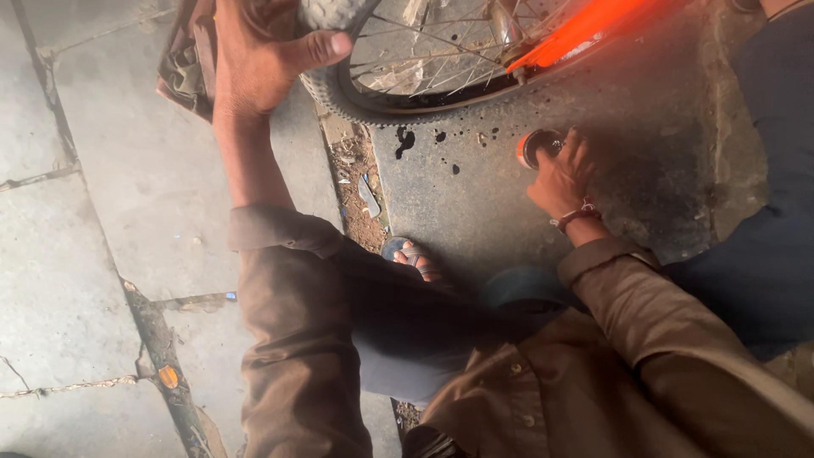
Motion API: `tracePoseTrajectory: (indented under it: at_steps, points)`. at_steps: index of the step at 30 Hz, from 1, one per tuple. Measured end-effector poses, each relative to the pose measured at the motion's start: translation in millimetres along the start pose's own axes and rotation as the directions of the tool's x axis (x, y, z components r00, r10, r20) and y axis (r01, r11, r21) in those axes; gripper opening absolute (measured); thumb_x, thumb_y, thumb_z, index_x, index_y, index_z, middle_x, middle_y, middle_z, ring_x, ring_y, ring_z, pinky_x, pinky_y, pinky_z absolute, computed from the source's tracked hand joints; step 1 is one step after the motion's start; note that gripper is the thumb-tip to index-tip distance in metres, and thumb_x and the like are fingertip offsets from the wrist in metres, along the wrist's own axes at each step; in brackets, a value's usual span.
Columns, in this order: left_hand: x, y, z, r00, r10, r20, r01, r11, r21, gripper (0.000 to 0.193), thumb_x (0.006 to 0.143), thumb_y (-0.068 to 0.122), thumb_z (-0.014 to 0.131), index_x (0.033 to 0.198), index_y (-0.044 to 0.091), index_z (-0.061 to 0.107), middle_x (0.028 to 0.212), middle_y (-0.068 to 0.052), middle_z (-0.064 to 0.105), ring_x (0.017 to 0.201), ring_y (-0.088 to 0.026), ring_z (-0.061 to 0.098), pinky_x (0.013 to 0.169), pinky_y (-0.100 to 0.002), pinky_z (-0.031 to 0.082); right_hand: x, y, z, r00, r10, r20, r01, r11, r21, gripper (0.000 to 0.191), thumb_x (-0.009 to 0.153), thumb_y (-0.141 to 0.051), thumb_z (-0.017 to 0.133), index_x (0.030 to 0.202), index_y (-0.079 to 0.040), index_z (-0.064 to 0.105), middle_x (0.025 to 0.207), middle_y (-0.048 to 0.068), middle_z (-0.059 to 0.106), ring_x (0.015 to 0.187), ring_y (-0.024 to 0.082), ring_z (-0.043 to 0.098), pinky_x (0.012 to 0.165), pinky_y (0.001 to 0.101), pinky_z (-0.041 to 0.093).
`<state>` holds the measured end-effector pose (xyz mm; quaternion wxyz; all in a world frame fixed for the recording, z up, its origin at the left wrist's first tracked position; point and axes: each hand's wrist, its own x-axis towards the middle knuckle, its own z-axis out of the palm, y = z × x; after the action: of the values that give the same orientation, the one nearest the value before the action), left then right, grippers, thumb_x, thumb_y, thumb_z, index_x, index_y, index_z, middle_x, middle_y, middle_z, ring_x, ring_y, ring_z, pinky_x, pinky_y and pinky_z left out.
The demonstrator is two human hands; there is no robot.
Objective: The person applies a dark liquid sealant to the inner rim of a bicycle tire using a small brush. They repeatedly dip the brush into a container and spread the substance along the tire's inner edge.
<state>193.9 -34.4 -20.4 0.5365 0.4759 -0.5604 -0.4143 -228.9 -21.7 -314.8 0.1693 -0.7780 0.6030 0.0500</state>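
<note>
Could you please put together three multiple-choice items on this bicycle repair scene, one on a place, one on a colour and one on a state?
1. Where does the left hand rest?
A. On the knobby grey bicycle tyre
B. On the sandalled foot
C. On the cracked pavement slab

2. What colour is the bicycle frame tube beside the spoked wheel?
A. Blue
B. Bright orange
C. White

3. What is the state of the small round orange-rimmed container on the ground under the right hand?
A. Lifted clear into the air
B. Standing on the dark mat with fingers on it
C. Tipped on its side, far from any hand

Answers: 1 A, the palm and thumb lie against the tread. 2 B, the tube glows orange by the hub. 3 B, it sits on the mat with the fingertips touching its rim.
</note>
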Motion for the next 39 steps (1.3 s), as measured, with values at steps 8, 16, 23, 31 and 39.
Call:
tracePoseTrajectory:
  at_steps: [8, 16, 23, 31, 39]
  points:
    - [-10.5, -22.8, -6.3, 0.996, -0.050, -0.072, 0.064, 0.977, 0.204, 0.080, 0.090, 0.034, 0.095, 0.147, -0.002, 0.051, 0.138, -0.013, 0.069, 0.131, -0.028, 0.069, 0.113, -0.043, 0.053, -3.0, 6.7, -9.2, 0.987, 0.029, -0.156, 0.001, 0.982, 0.191, 0.044, 0.077, -0.005, 0.070, 0.121, -0.008, 0.071, 0.152, 0.035, 0.039, 0.137, 0.054, 0.036, 0.105, 0.0633, 0.039]
    - [-11.2, -37.6, -10.6, 0.998, -0.040, -0.044, 0.047, 0.982, 0.180, 0.089, 0.095, 0.064, 0.078, 0.153, 0.002, 0.051, 0.148, -0.014, 0.067, 0.141, -0.026, 0.065, 0.118, -0.041, 0.056, 27.2, 22.0, -10.9, 0.930, 0.148, 0.337, -0.264, -0.370, 0.891, 0.023, 0.097, -0.004, 0.058, 0.119, -0.008, 0.063, 0.118, 0.012, 0.068, 0.111, 0.028, 0.065, 0.081, 0.0414, 0.048]
    - [-6.9, -36.2, -8.5, 0.999, -0.001, -0.044, 0.003, 0.999, 0.049, 0.079, 0.100, 0.058, 0.077, 0.144, -0.003, 0.054, 0.137, -0.015, 0.066, 0.127, -0.024, 0.063, 0.110, -0.043, 0.054, 29.2, -67.2, -19.3, 0.878, -0.278, 0.389, -0.477, -0.560, 0.677, 0.046, 0.083, 0.014, 0.058, 0.121, -0.011, 0.061, 0.114, 0.009, 0.067, 0.101, 0.022, 0.062, 0.083, 0.0427, 0.050]
    - [-6.9, -24.9, -6.0, 1.000, -0.024, -0.005, 0.025, 0.960, 0.280, 0.075, 0.104, 0.064, 0.061, 0.129, -0.006, 0.057, 0.107, -0.008, 0.058, 0.098, -0.012, 0.050, 0.087, -0.031, 0.045, 19.5, -215.2, 33.2, 0.928, -0.305, -0.216, 0.347, 0.491, 0.799, 0.041, 0.079, 0.013, 0.079, 0.111, -0.006, 0.062, 0.130, 0.016, 0.055, 0.108, 0.017, 0.063, 0.093, 0.0307, 0.055]
    - [-6.2, -17.5, -4.1, 0.999, -0.034, -0.023, 0.040, 0.943, 0.331, 0.074, 0.103, 0.068, 0.059, 0.117, -0.004, 0.059, 0.097, -0.001, 0.055, 0.094, -0.011, 0.047, 0.083, -0.030, 0.046, 23.5, -258.3, 7.9, 0.900, 0.013, 0.435, -0.404, -0.346, 0.847, 0.118, 0.067, 0.022, 0.052, 0.168, -0.024, 0.010, 0.118, 0.017, 0.051, 0.067, 0.010, 0.046, 0.046, 0.0199, 0.037]
